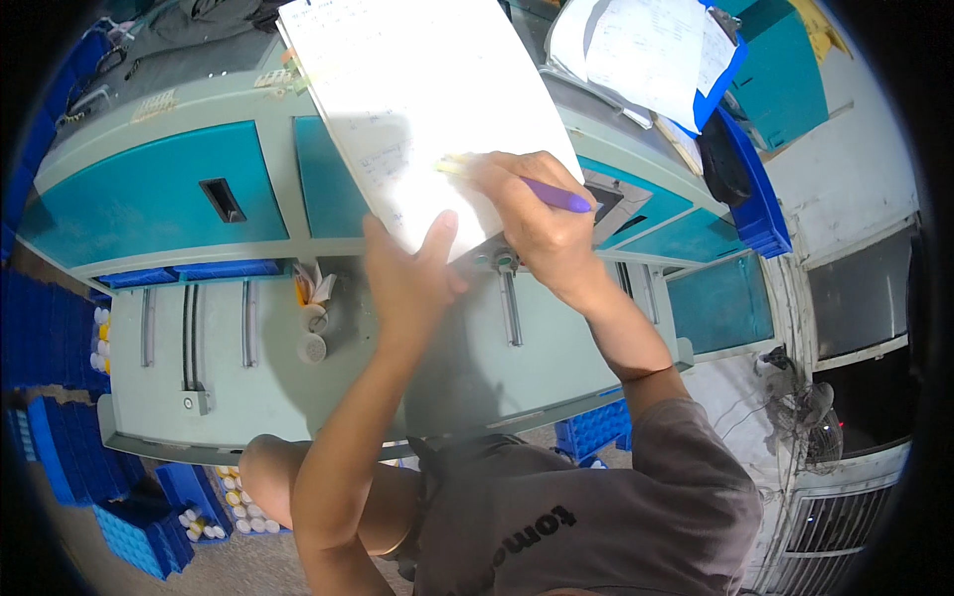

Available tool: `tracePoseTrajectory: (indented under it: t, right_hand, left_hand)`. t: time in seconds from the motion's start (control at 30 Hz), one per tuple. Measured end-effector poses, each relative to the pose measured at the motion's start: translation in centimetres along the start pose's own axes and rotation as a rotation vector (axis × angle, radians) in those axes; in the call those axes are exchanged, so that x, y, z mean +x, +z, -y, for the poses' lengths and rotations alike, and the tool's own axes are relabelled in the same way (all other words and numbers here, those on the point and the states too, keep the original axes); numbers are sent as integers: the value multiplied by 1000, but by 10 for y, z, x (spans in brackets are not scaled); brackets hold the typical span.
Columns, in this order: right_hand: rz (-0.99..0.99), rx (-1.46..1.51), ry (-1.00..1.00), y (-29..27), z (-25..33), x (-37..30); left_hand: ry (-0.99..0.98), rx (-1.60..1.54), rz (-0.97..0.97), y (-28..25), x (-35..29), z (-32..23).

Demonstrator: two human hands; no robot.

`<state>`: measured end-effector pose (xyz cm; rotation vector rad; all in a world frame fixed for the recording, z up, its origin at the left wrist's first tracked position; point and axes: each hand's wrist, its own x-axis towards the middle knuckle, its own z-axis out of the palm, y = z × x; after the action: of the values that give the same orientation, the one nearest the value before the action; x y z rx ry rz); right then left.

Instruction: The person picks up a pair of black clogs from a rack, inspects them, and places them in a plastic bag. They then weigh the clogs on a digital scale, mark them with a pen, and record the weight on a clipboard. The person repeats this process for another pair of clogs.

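Observation:
A white notebook (437, 74) with handwriting on its page is brightly lit in front of me and tilted. My left hand (409, 283) grips its lower edge, the thumb lying over the page and the fingers at the edge and behind it. Closed around a purple pen (558, 197), my right hand (542, 223) rests on the lower right part of the page. The purple end of the pen points to the right. Its tip end near the paper is washed out by glare.
Loose papers on a blue clipboard (730, 70) lie at the upper right, above a blue bin (750, 189). Teal panels (164, 194) line the grey machine. Blue crates (65, 452) with white-and-yellow items stand at the lower left. A fan (810, 417) is at the right.

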<state>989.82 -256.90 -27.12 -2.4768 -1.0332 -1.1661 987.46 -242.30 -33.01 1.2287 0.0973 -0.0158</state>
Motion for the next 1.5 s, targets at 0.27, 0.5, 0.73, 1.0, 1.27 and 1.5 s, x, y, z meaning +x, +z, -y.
tracePoseTrajectory:
  t: [0.27, 0.5, 0.73, 1.0, 1.27, 1.5]
  right_hand:
    - [-4, -109, -75, -1, 7, -2]
    - [-1, -108, -63, 1, 7, -4]
    - [0, -99, -60, 0, 8, -6]
    - [-27, -92, -65, 1, 9, -9]
    - [-79, -97, -130, 0, 7, -7]
    - [-50, -89, -94, 1, 8, -6]
  left_hand:
    - [29, -3, -14, 2, -1, -2]
    - [66, 32, -26, 1, 2, 2]
    - [69, 10, -30, 3, 2, 6]
    - [74, 17, -50, 5, 1, 5]
    - [62, -24, -54, 9, 1, 6]
    - [55, -11, -65, 10, 2, 8]
